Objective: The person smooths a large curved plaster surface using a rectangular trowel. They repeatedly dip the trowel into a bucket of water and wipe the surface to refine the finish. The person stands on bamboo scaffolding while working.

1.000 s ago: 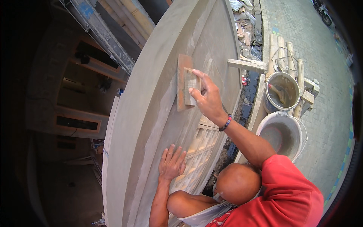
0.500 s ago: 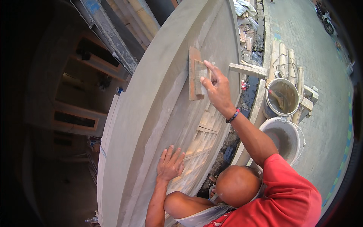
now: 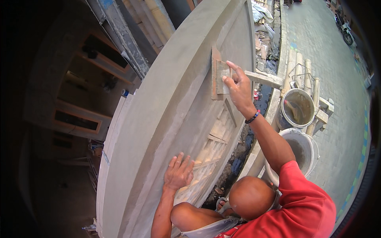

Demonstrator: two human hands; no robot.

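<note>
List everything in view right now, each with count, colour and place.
float: 1, orange-brown, against the wall
wall: 1, grey, centre
lattice panel: 1, cream, below the float
buckets: 2, greyish, right of the wall
tool: 1, tan, inside the upper bucket
poles: several, pale, behind the buckets
beam: 1, whitish, upper right of centre
ditch: 1, dark, beside the wall
paving: grey, right
motorbike: 1, dark and pale, upper right
bracelet: 1, dark multicoloured, right wrist
sleeve: 1, red, lower right
bare knees: 2, lower middle
left hand: 1, flat on the wall
right hand: 1, gripping the float

A rectangular brown float (image 3: 216, 79) rests against the grey wall (image 3: 186, 123).
</note>
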